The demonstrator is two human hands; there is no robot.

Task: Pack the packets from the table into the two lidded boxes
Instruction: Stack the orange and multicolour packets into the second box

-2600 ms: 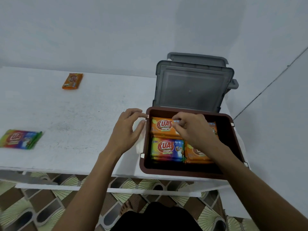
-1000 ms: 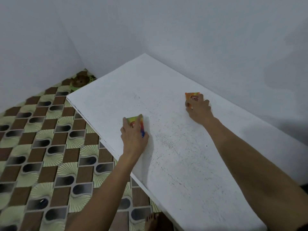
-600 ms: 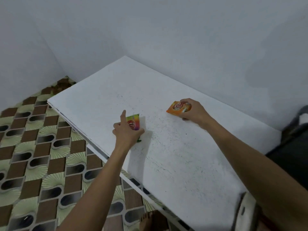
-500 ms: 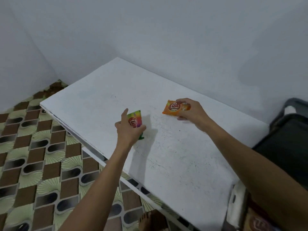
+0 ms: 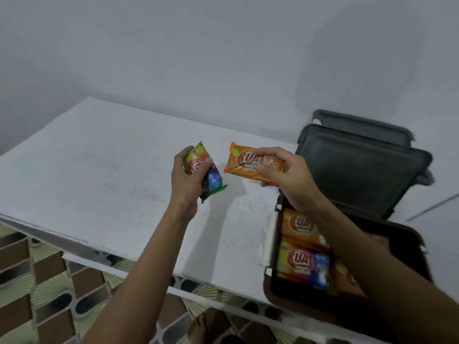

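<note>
left hand [image 5: 185, 178] grasps a rainbow packet [image 5: 207, 173], right hand [image 5: 285, 175] an orange packet [image 5: 250, 165] (thin pinch); either may snag the brown box [image 5: 267, 284] rim.

Person, seen from own head camera. Left hand [image 5: 185, 175], right hand [image 5: 285, 175]: both bare. Left forearm [image 5: 146, 269] and right forearm [image 5: 367, 264] bare along the whole visible length, down to the frame edge. Bare foot [image 5: 198, 327] at bottom edge, toes uncovered. Dark cloth [image 5: 234, 340] beside it; garment type not discernible
</note>
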